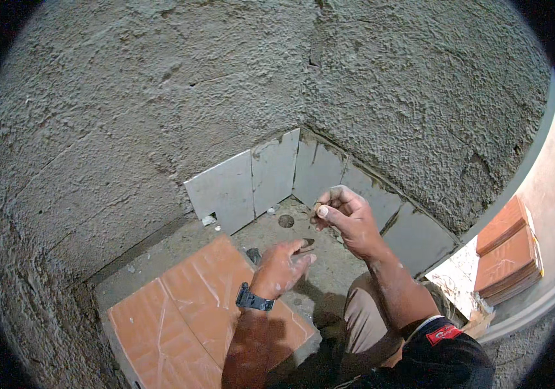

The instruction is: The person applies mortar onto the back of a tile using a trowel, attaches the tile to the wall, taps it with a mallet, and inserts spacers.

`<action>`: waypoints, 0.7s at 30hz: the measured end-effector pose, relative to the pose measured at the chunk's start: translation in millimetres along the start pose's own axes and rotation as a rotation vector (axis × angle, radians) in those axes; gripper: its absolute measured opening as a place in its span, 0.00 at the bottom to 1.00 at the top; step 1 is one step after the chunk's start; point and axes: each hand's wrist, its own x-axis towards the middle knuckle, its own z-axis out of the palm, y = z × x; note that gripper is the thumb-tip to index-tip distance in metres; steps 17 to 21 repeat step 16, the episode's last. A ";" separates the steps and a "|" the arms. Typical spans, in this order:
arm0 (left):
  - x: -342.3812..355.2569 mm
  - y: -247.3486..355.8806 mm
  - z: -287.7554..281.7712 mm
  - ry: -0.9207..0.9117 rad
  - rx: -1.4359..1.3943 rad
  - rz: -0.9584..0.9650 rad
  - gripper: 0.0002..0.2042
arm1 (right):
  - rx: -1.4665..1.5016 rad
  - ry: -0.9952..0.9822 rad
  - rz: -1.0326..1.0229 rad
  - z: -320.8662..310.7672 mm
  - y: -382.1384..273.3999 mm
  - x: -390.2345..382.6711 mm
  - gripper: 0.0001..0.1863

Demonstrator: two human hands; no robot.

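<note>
My right hand (348, 220) is raised in front of the low tiled corner, thumb and fingers pinched together. Whatever sits between the fingertips is too small to make out. Lower and to the left, my left hand (280, 267) wears a dark watch (254, 298) on its wrist. Its fingers are loosely bent and apart, with a small dark spot by the tips that I cannot identify. Pale grey wall tiles (222, 188) stand along the foot of the left wall. More grey tiles (371, 191) line the right wall, with mortar smeared along their top edges.
Orange-backed tiles (180, 311) lie on the floor under my left forearm. A round drain hole (286, 221) and small white bits (208, 220) are on the rough floor near the corner. Stacked orange tiles (507, 253) stand at far right. Rough plastered walls (128, 129) rise above.
</note>
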 end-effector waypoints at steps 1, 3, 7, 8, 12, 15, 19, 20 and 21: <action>2.3 0.5 0.9 0.028 0.000 0.033 0.13 | 0.005 -0.015 -0.012 -4.0 2.4 2.2 0.08; 7.8 4.5 -3.2 0.281 -0.120 0.013 0.11 | -0.065 -0.015 0.004 -9.4 7.3 5.8 0.08; 12.2 19.1 -17.3 0.507 -0.239 0.157 0.10 | -0.266 -0.080 -0.050 -9.8 16.0 5.2 0.08; 13.6 21.6 -20.9 0.499 -0.230 0.099 0.10 | -0.371 -0.076 -0.107 -6.8 18.4 3.9 0.08; 15.7 23.8 -25.5 0.442 -0.024 0.290 0.09 | -0.632 -0.080 -0.279 -2.0 17.2 0.8 0.07; 13.4 20.6 -22.2 0.455 -0.046 0.288 0.10 | -0.661 -0.066 -0.377 2.3 14.5 -3.7 0.06; 12.5 19.8 -20.6 0.448 -0.086 0.281 0.10 | -0.635 -0.069 -0.394 4.4 14.2 -3.8 0.08; 12.5 19.8 -20.6 0.448 -0.086 0.281 0.10 | -0.635 -0.069 -0.394 4.4 14.2 -3.8 0.08; 12.5 19.8 -20.6 0.448 -0.086 0.281 0.10 | -0.635 -0.069 -0.394 4.4 14.2 -3.8 0.08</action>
